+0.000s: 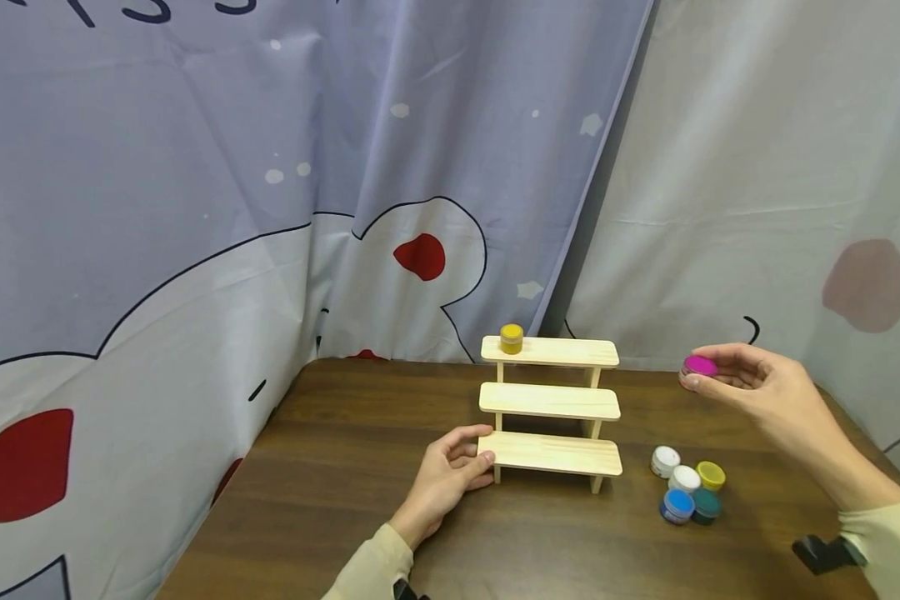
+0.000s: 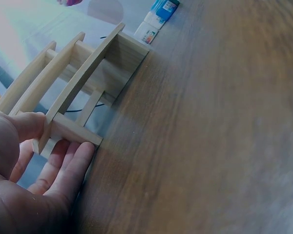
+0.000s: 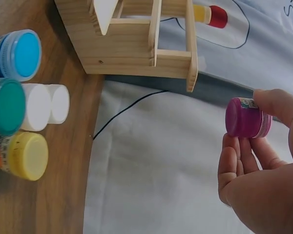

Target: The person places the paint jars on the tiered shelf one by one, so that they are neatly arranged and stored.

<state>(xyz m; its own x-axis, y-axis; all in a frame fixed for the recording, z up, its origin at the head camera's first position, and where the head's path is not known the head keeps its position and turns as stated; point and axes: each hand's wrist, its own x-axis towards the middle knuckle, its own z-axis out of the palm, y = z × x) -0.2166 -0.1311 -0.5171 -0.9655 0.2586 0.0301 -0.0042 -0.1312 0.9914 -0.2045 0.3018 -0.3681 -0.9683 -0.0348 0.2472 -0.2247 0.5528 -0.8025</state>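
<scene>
Jar with a magenta lid (image 1: 698,367) is held above the table (image 1: 330,467), to the right of the stand and well apart from it. The right hand (image 1: 776,396) grasps this jar by its side, with the thumb on one side and the fingers on the other. In the right wrist view, the magenta lid faces left and part of a printed label shows beside the thumb.

The stand (image 1: 550,401) is light wood and has three tiers that rise toward the far side. The left hand (image 1: 444,473) grips the left end of the lowest tier; the left wrist view shows the thumb at the tier edge and fingers against the support beneath. One yellow jar (image 1: 512,339) stands upright at the left end of the top tier.

Five jars are grouped on the table to the right of the stand, below the raised jar. Two white jars (image 1: 665,462) occupy the far left and middle of the group. A second yellow jar (image 1: 711,476) is at the right. A blue jar (image 1: 677,506) is at the near left, and a dark green jar (image 1: 707,507) is just beside it on the right.

Printed fabric (image 1: 195,167) hangs behind the table.
</scene>
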